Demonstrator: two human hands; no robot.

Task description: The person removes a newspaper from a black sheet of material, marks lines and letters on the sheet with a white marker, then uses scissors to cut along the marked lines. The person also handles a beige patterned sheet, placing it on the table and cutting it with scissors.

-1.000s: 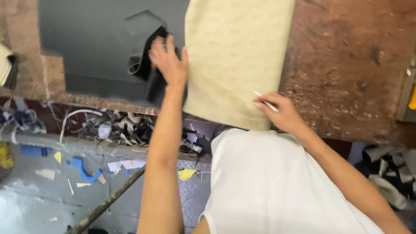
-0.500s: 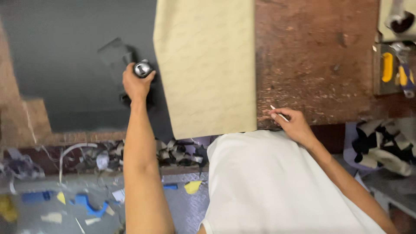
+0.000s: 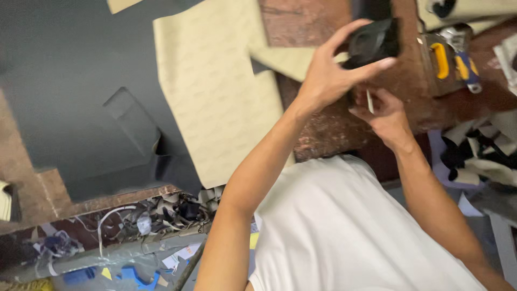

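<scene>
Head view, looking down over a white shirt (image 3: 350, 231) onto a worn reddish-brown counter (image 3: 318, 134). The left hand (image 3: 328, 75) is raised above the counter and clasps a small black object (image 3: 374, 40) between thumb and fingers; the object's exact kind cannot be told, though it looks like folded dark material or a small black casing. The right hand (image 3: 385, 113) sits just beneath it, pinching a thin white stick (image 3: 369, 101), possibly a marking pencil or chalk, its tip near the black object.

Judgement on handling: the black object appears light, since one hand carries it with a loose fingertip grasp. It seems semi-stiff rather than floppy, as it keeps its form while gripped at the edges. A hold across the two opposite sides, as seen, looks adequate; no sign of fragility, and the matte surface is unlikely to be slippery.

On the counter to the left lie a large dark grey sheet (image 3: 70, 97) and, overlapping it, a beige sheet (image 3: 215, 108). A yellow-and-blue tool (image 3: 452, 59) rests near the counter's right end. Scraps and offcuts (image 3: 161, 213) litter the ledge below.
</scene>
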